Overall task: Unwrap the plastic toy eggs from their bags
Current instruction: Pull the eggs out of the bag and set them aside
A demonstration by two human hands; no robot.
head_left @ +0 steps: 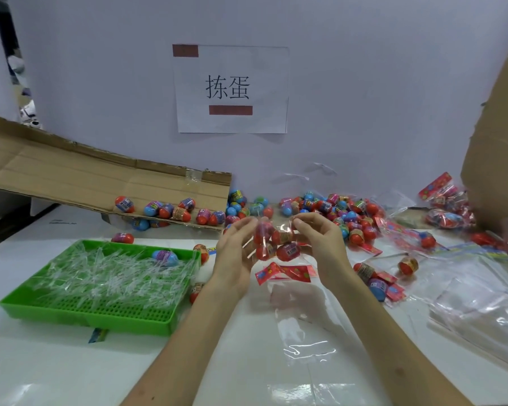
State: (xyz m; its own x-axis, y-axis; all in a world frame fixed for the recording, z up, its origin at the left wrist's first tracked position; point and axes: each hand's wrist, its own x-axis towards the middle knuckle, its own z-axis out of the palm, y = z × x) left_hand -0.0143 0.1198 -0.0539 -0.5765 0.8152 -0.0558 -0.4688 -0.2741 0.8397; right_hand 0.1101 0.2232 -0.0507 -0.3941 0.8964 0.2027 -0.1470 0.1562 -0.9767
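Note:
Both hands hold a clear plastic bag of red toy eggs (pixel 276 244) above the table's middle. My left hand (pixel 236 253) pinches the bag's upper left edge. My right hand (pixel 320 244) pinches its upper right edge. Several red eggs show through the film, and the bag's red printed header card (pixel 282 273) hangs below. Loose red and blue eggs (pixel 329 212) lie piled behind the hands, along the wall.
A green tray (pixel 79 313) of clear plastic strips, with one egg in it, sits at left. A flattened cardboard flap (pixel 71 174) behind it carries several eggs. More bagged eggs (pixel 446 212) and empty clear bags (pixel 475 303) lie at right, beside a cardboard box (pixel 499 148).

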